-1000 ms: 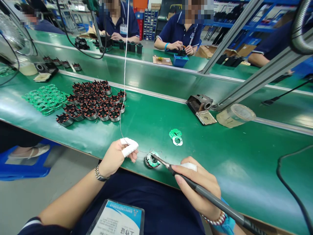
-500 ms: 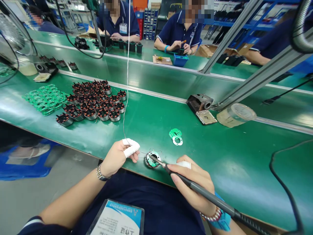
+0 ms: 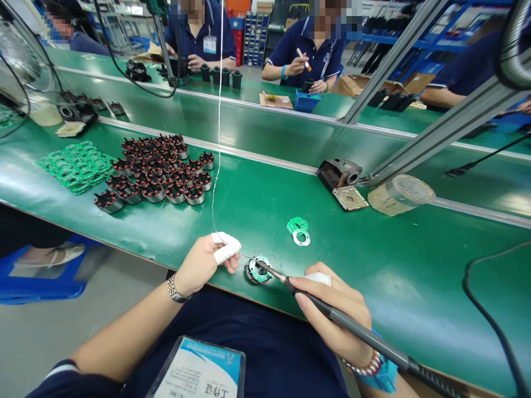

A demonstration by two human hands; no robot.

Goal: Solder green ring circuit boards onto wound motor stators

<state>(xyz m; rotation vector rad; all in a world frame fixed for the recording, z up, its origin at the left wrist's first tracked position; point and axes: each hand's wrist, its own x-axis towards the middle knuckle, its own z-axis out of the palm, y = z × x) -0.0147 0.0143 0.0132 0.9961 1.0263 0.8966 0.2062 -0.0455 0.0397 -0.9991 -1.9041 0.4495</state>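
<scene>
My left hand [image 3: 213, 255], with white finger covers, is closed on a thin solder wire [image 3: 218, 127] that hangs down from above. The wire's end reaches toward a motor stator [image 3: 252, 276] with a green ring-shaped circuit board [image 3: 265, 275] on top, at the bench's near edge. My right hand [image 3: 338, 309] grips a soldering iron [image 3: 332, 314]. The iron's tip rests at the upper left part of the board. Beyond the stator lie loose ring boards [image 3: 299, 229], green and white.
Many wound stators [image 3: 160, 171] stand grouped at the left, beside a spread of green boards [image 3: 77, 166]. A soldering iron stand [image 3: 340, 176] with a sponge and a plastic tub [image 3: 400, 194] are at the right. Co-workers sit across the bench behind metal posts [image 3: 448, 127].
Both my hands have shifted slightly to the right, and the iron's tip has moved a little up and right on the board. Across the bench, a co-worker's hand has lifted a brush-like tool.
</scene>
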